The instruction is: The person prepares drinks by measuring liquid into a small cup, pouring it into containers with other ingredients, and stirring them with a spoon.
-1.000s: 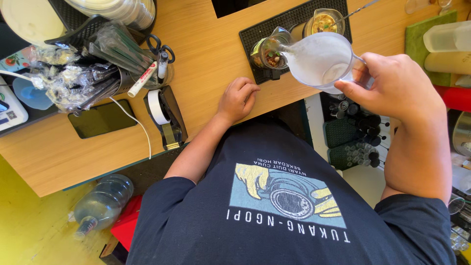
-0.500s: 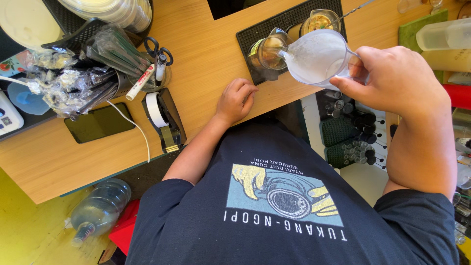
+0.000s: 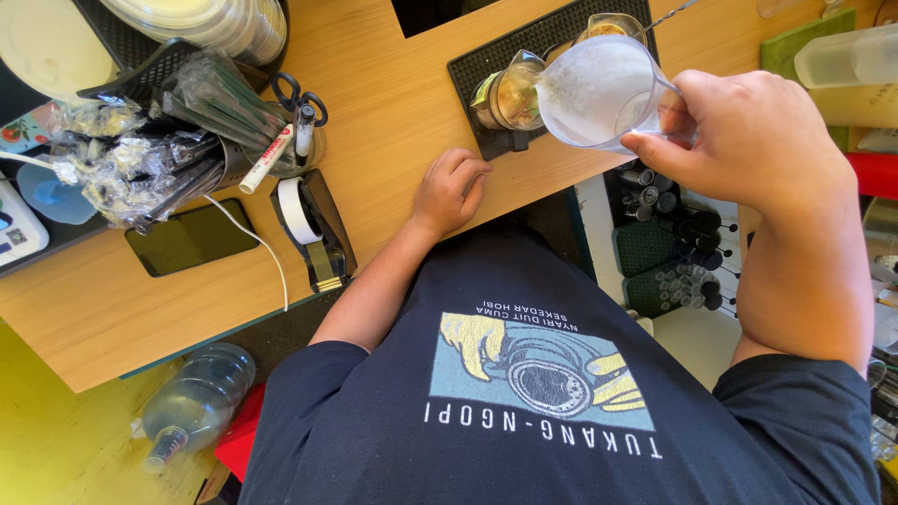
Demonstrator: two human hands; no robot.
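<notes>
**Clear pitcher tipped over a glass on the black bar mat**

Broadly, the wooden tabletop [image 3: 393, 122] fills the upper part of the view, and the black bar mat [image 3: 486, 56] lying on it serves as landmark. Well left of the mat sits a dark caddy stuffed with plastic-wrapped straws [image 3: 159, 140], and in front of that lies a black phone [image 3: 192, 238], screen dark. Between the phone and the mat stands a tape dispenser [image 3: 313, 224] with a white roll. On the floor, far below and left of the mat, lies a clear water bottle [image 3: 192, 402].

Over the mat's right half, the right hand [image 3: 758, 140] has its fingers [image 3: 655, 150] clamped on a clear plastic pitcher [image 3: 599, 89] with milky white liquid inside, tilted with its lip just above a small glass [image 3: 510, 93] standing on the mat. A 2nd glass [image 3: 613, 23] stands behind it. Just in front of the mat, the left hand [image 3: 449, 192] rests on the tabletop, fingers curled loosely together, holding nothing.
</notes>
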